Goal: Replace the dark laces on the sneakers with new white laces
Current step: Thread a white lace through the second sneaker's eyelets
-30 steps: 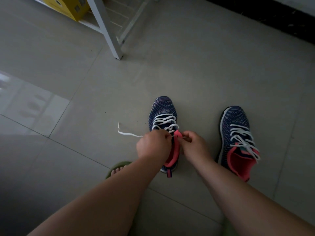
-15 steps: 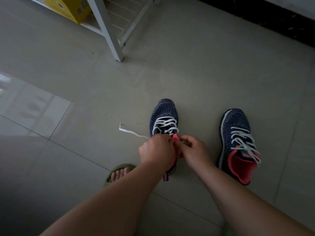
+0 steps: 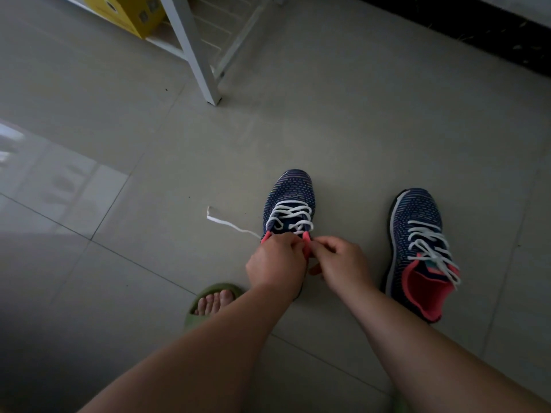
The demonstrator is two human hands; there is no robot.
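Two navy knit sneakers with pink lining stand on the floor tiles. The left sneaker carries a white lace criss-crossed through its eyelets. My left hand covers its collar with fingers curled at the top eyelets. My right hand pinches at the pink tongue edge beside it; the lace between the fingers is hidden. One loose white lace end trails left across the floor. The right sneaker sits apart, laced in white, ends lying loose over its collar.
My foot in a green slipper rests just left of my left forearm. A white rack leg stands at the back, with a yellow box on its low shelf. A dark wall base runs along the top right.
Both hands have closed in together at the top of the left sneaker. The loose lace end on the floor has shifted slightly.
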